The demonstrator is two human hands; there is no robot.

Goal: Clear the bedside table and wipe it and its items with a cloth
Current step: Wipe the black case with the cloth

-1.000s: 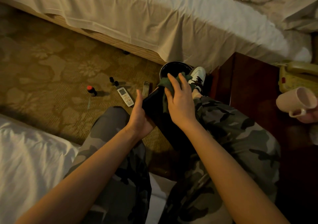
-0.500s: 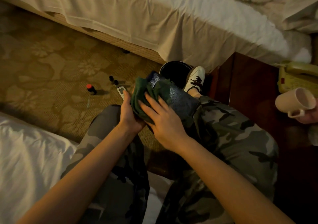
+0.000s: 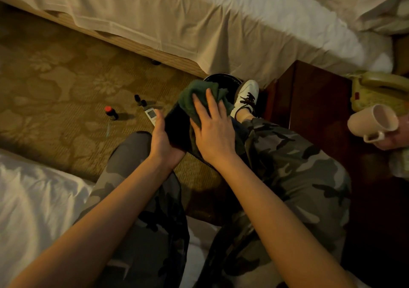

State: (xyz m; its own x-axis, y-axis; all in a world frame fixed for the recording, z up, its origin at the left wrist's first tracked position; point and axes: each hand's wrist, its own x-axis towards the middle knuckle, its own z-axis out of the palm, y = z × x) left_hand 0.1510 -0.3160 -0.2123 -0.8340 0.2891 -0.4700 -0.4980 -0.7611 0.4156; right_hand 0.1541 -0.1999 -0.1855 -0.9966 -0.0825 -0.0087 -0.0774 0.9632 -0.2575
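A flat black item (image 3: 177, 130) rests over my knees. My left hand (image 3: 162, 141) grips its left edge from the side. My right hand (image 3: 213, 130) presses a dark green cloth (image 3: 194, 97) onto the item's upper part, fingers spread and nearly straight. The dark wooden bedside table (image 3: 314, 110) stands at the right. On it sits a beige telephone (image 3: 380, 90). Another person's hand holds a pale mug (image 3: 374, 121) above the table's right side.
On the patterned carpet lie a white remote (image 3: 151, 115), a red-capped bottle (image 3: 110, 112) and two small dark bottles (image 3: 140, 100). A black round bin (image 3: 223, 79) stands by my white shoe (image 3: 246, 97). Beds lie beyond the carpet and at lower left.
My right hand slid the cloth from the item's near end back up to its far end. The item tilted back from lying flatter to standing more on edge.
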